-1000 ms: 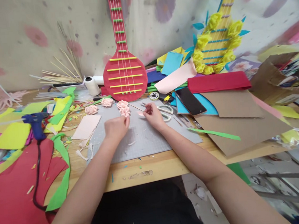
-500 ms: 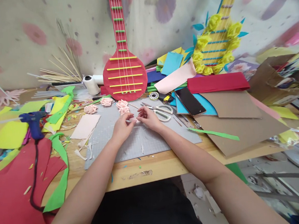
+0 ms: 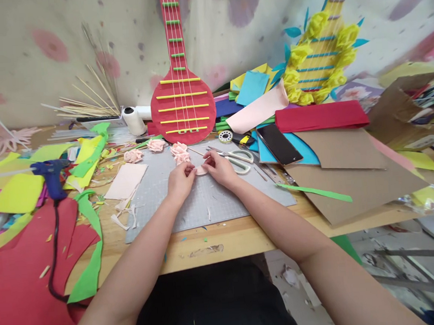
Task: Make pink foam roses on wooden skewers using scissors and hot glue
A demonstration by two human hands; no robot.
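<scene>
Between my two hands is a small pale pink strip (image 3: 201, 170), its ends pinched in my fingers over the grey cutting mat (image 3: 190, 204). My left hand (image 3: 181, 181) closes on the strip's left end. On the other end my right hand (image 3: 219, 170) is closed, thumb against fingers. Just beyond my left hand lie pink ruffled paper roses (image 3: 179, 152), with another rose (image 3: 156, 145) and one more (image 3: 133, 156) further left. A pair of scissors (image 3: 239, 160) rests by my right hand. Pale pink sheets (image 3: 127, 180) lie left of the mat.
A red lute-shaped craft (image 3: 183, 107) leans on the wall behind; a yellow one with flowers (image 3: 317, 57) stands right. The blue glue gun (image 3: 54, 178) and its cord lie left among scraps. A phone (image 3: 279, 145) and brown card (image 3: 354, 186) lie right.
The strip between my fingers now shows more, as a curved piece stretched between both hands. My hands stay in nearly the same place; the whole view has shifted slightly.
</scene>
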